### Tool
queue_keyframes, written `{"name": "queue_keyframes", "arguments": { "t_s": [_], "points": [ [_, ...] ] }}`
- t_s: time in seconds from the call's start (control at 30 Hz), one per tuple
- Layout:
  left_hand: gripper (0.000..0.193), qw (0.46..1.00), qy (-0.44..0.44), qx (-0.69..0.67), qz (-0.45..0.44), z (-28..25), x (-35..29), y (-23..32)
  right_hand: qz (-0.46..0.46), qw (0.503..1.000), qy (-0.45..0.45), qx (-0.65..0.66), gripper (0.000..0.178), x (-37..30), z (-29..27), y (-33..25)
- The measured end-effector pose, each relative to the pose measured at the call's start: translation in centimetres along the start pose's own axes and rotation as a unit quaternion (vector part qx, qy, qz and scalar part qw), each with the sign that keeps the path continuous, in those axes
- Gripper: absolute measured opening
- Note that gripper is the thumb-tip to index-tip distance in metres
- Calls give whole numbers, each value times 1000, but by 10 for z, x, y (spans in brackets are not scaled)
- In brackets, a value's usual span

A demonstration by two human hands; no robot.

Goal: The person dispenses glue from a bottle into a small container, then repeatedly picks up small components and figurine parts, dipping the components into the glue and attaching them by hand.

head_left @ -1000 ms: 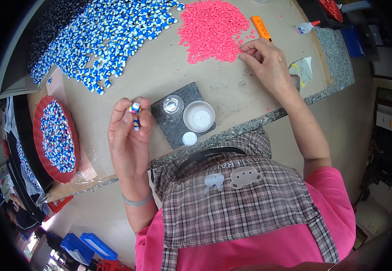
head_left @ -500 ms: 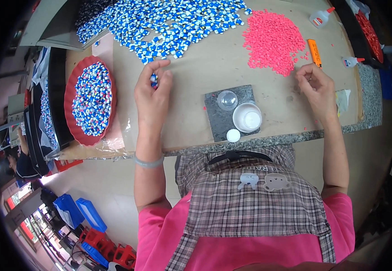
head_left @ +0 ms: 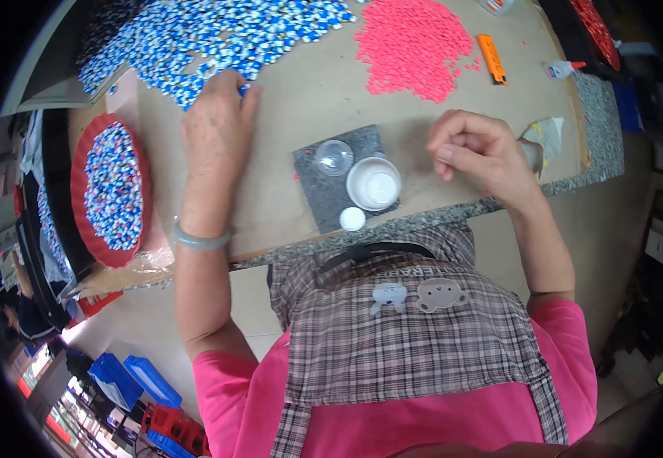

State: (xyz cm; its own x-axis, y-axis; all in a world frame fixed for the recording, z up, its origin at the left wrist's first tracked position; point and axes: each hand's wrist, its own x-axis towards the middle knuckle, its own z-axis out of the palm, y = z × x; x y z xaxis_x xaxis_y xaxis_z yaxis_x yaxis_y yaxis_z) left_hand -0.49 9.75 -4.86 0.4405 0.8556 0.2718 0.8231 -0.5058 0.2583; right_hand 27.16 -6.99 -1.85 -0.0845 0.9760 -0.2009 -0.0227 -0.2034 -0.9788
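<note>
My left hand (head_left: 213,126) is turned palm down at the near edge of a spread of small blue-and-white pieces (head_left: 263,34). Its fingers curl under, out of sight, so the pieces seen in its palm earlier are hidden. On the right, my right hand (head_left: 480,149) hovers above the table with fingers bent and thumb pressed to the fingertips; anything between them is too small to make out. Between my hands a dark stone tile (head_left: 312,191) bears a clear round dish (head_left: 334,157), a white cup (head_left: 373,183) and a small white cap (head_left: 352,219).
A red scalloped bowl (head_left: 80,191) of blue-and-white pieces stands at the left. Small pink pieces (head_left: 411,49) lie heaped at the back, beside an orange box (head_left: 492,59). A red-tipped glue bottle (head_left: 560,70) is farther right. The speckled stone table edge (head_left: 423,219) runs before me.
My left hand has turned palm down over the edge of the blue-and-white pieces. My right hand has moved away from the pink heap, toward the tile. The whole view has shifted.
</note>
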Motion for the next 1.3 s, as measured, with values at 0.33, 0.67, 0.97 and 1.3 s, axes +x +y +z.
{"name": "queue_keyframes", "arguments": {
  "t_s": [0.33, 0.67, 0.97, 1.3],
  "points": [
    [11, 996, 6, -88, -14, -1, -8, -3, 49, 995, -26, 77, 9, 0, 5, 0],
    [16, 934, 27, -344, -98, -13, -32, 3, 81, 991, -54, 86, 10, 2, 6, -3],
    [16, 813, -50, -538, -219, -35, -48, 25, 112, 984, -79, 112, 23, 11, 15, -8],
    [17, 683, -89, -696, -202, -31, -66, 30, 149, 984, -100, -1, 25, 16, 31, -27]
  ]
}}
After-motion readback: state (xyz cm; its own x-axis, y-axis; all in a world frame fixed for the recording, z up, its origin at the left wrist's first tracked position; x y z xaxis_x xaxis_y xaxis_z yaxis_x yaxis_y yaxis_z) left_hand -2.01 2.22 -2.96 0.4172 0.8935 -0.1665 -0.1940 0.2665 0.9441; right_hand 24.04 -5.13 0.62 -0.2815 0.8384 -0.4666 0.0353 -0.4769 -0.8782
